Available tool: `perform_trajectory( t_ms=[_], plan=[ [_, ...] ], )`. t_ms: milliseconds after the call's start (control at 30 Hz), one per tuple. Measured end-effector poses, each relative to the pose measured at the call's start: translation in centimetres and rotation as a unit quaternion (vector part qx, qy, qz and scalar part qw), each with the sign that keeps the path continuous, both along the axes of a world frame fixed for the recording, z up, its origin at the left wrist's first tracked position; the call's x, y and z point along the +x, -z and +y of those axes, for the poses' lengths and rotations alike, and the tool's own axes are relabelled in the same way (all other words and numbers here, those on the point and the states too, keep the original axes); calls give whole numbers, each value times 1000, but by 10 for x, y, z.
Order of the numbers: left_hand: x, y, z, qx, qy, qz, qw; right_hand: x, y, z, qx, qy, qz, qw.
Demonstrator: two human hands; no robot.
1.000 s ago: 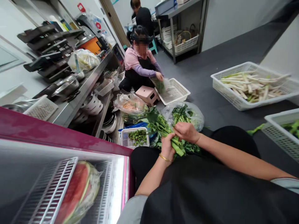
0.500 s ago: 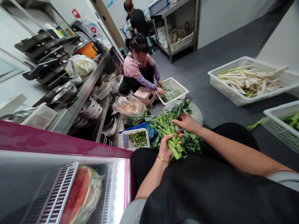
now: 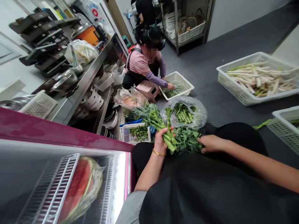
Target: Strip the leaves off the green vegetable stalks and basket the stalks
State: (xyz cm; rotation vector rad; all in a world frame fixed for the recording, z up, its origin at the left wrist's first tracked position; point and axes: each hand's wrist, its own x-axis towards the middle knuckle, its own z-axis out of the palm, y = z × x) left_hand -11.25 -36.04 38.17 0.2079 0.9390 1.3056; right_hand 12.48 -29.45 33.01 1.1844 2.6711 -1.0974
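Green leafy vegetable stalks (image 3: 157, 120) lie in the curled left hand (image 3: 160, 142); the right hand (image 3: 213, 143), half closed beside dark-green loose leaves (image 3: 186, 137), has unclear contents; a slackening left grip could spill stalks

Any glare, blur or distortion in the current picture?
Head view: glare blows out the lit strip beside the watermelon; right hand looks slightly soft, while the green stems in the left hand read clearer; the room tilts and stretches towards the edges, like a wide lens; deep shadow under the steel counter.
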Motion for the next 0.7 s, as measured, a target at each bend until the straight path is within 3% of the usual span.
perform_trajectory(
  t_ms=[133, 200, 267, 333, 467, 567, 633, 700],
  plan=[
    [31, 1, -7, 47, -38, 43, 997, -48, -63, 30, -25, 86, 209, 974],
    [39, 2, -10, 55, -38, 41, 997, -73, -76, 29, -29, 149, 302, 941],
    [38, 4, -12, 36, -18, 0, 999, -84, -70, 18, -36, 188, 370, 909],
    [31, 7, -14, 8, 13, -60, 998, -80, -50, 5, -27, 182, 398, 899],
    [15, 13, -17, -10, 80, -144, 986, -43, -17, 1, 55, 41, 276, 959],
    [14, 15, -16, -7, 127, -150, 981, -29, -25, 13, -15, 38, 235, 971],
    [21, 16, -14, -11, 144, -127, 981, -35, -39, 17, -90, 71, 270, 956],
    [28, 16, -13, -10, 123, -87, 989, -44, -51, 17, -149, 80, 300, 939]
  ],
)
